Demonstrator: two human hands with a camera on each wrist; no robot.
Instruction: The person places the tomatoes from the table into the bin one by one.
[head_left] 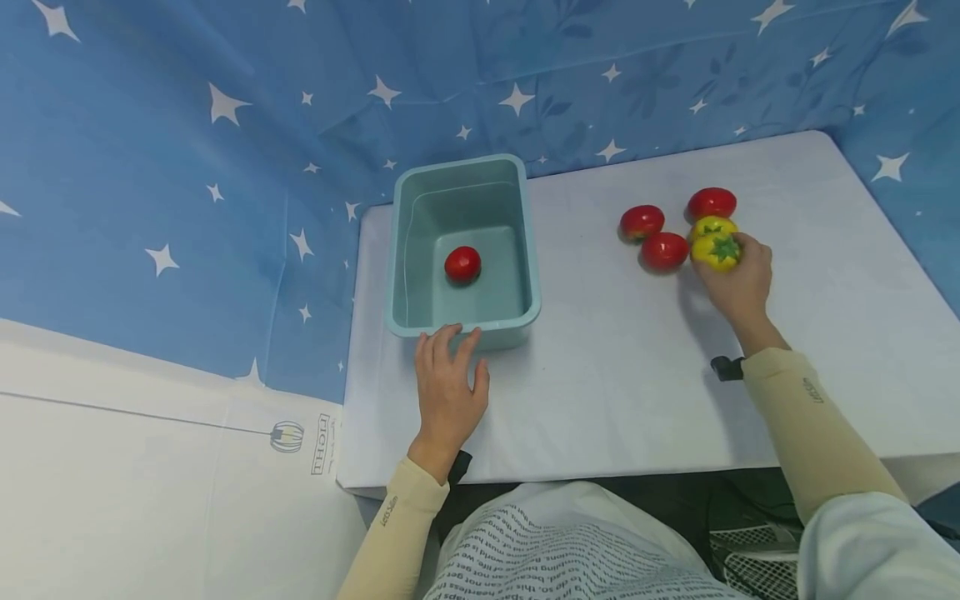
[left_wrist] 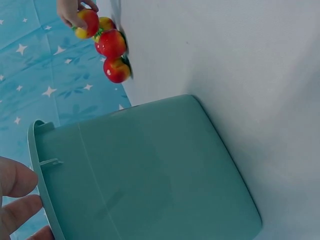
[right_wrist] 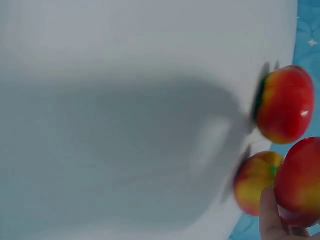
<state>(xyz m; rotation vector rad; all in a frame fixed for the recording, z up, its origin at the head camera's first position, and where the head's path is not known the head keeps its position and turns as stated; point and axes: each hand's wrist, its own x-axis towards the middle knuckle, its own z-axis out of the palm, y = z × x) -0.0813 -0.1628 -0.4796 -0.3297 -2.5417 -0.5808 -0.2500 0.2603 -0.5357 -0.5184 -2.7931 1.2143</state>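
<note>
A printed shirt (head_left: 570,550) lies nearest. The left hand (head_left: 450,392), fingers spread, touches the rim of a bin (head_left: 472,204) holding one tomato (head_left: 462,264). Rightward on the counter (head_left: 600,375) sit three red tomatoes (head_left: 664,252) and a yellow-topped tomato (head_left: 708,223); the right hand (head_left: 742,279) grips another yellow-topped one (head_left: 715,253).

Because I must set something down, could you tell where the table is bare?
One bare patch of table lies between the bin and left hand on one side, the red fruits and right hand on the other. Another lies right of the right hand, toward the table's right edge. It is crowded around the held fruit.
</note>
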